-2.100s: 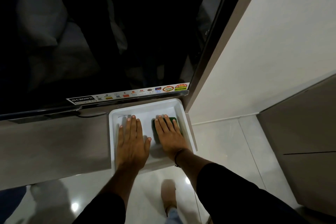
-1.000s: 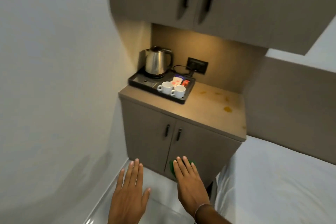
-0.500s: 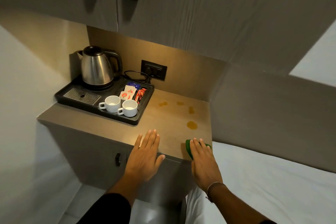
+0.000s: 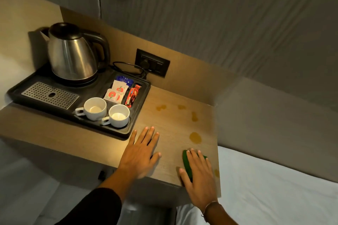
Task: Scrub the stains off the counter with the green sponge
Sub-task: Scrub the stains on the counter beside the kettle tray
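The wooden counter [image 4: 170, 120] carries several yellow-brown stains: a large one [image 4: 195, 137] near the right edge, smaller ones [image 4: 161, 107] further back and one [image 4: 217, 173] at the front right corner. My right hand [image 4: 199, 173] lies flat over the green sponge [image 4: 187, 164] and presses it onto the counter's front right part, just short of the large stain. Most of the sponge is hidden under the fingers. My left hand [image 4: 140, 153] hovers or rests palm down, fingers spread, over the counter's front edge, holding nothing.
A black tray [image 4: 131, 115] fills the counter's left half, with a steel kettle [image 4: 71, 55], two white cups [image 4: 95, 108], sachets [image 4: 117, 91] and a metal grate [image 4: 49, 95]. A wall socket [image 4: 152, 65] with a cord sits behind. Overhead cabinets hang above. A white bed [image 4: 274, 188] adjoins on the right.
The view turned from a white tray under a television to this counter. Both hands came forward over the counter; the right one brought the sponge down near the large stain.
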`<state>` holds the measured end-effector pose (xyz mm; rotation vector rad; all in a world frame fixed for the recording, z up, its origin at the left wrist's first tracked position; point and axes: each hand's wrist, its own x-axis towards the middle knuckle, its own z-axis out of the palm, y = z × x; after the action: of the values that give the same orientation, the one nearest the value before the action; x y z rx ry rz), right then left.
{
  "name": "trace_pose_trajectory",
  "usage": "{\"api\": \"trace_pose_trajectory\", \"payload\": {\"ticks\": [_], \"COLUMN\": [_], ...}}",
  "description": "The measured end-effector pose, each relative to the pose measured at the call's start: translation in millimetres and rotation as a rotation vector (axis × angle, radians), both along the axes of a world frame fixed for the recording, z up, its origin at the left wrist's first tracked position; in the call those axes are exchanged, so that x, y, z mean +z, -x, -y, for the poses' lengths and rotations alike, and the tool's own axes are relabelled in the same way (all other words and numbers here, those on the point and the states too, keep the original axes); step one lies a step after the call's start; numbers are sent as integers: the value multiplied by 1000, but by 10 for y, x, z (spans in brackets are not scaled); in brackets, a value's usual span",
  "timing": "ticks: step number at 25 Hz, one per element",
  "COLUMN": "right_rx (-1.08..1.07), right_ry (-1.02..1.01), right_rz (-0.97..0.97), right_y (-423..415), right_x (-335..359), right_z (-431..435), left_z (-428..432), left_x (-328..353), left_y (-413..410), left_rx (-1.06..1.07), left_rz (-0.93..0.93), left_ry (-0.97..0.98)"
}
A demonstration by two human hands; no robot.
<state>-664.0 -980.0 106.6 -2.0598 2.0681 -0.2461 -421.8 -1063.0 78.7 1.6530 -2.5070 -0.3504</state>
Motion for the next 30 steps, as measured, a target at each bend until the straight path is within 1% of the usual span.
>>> {"api": "trace_pose_trajectory", "payload": {"ticks": [3,6,8,11,12,13,14,16,17,19,21,22,24,26,27,28,30], "right_rx": [6,38,-17,-157,-159,-109,-11,164,196,147,36,45,169,284,280,244,108], "right_ry": [97,145,143,125,112,100,101,61,56,77,76,63,65,66,80,81,85], "right_rz": [-11,-70,-25,124,142,128,106,86,74,115,158,166,147,131,131,132,150], "right_y": [26,364,585,637,589,543,536,649,760,850,692,543,372,500,617,677,604], "right_x": [-45,-162,-175,-86,-53,-61,-105,-198,-203,-153,-89,-64,-132,-190,-173,-149,-93], "right_z": [-66,-302,-285,167,310,362,332,87,8,231,708,850,809,520,460,529,882], "left_z": [-4,3,15,30,31,34,38,36,31,29,21,20,22,22,16,10,9], "left_x": [-28,-80,-133,-156,-160,-161,-161,-176,-184,-180,-181,-180,-186,-200,-208,-219,-216], "left_y": [-2,-2,-7,-5,2,4,0,-2,0,-1,8,9,9,9,13,18,27], "left_rx": [20,31,33,38,41,40,39,46,51,53,49,45,35,26,15,7,-2], "left_rz": [-34,-51,-53,-62,-65,-69,-71,-71,-69,-58,-49,-47,-53,-53,-51,-47,-38], "left_ry": [21,33,58,69,77,82,82,81,76,74,87,92,91,90,90,97,101]}}
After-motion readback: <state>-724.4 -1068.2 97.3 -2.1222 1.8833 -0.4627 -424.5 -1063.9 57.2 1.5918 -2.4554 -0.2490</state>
